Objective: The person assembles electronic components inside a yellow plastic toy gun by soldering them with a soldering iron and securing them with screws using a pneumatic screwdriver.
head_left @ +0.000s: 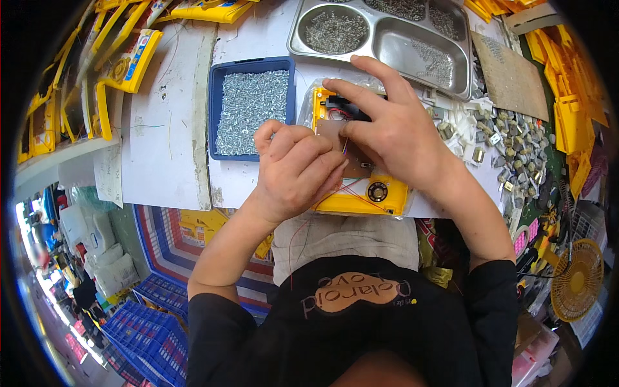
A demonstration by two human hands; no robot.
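Note:
A yellow plastic housing (338,205) lies at the table's front edge, with a brown circuit board (327,129) inside it. Near its lower right corner sits a small round black speaker (377,191), and thin red wires (351,189) run across the lower part. My left hand (296,164) is closed in a pinch over the board's left side; what its fingertips hold is hidden. My right hand (406,132) spreads over the housing's upper right. Its thumb rests on the board, while two fingers stretch out past the far edge.
A blue bin (211,109) full of small screws stands left of the housing. Beyond it is a metal compartment tray (380,57) with more small metal parts. Loose metal pieces (509,145) are heaped at the right. Yellow housings (132,64) are stacked far left; a yellow fan (577,280) stands lower right.

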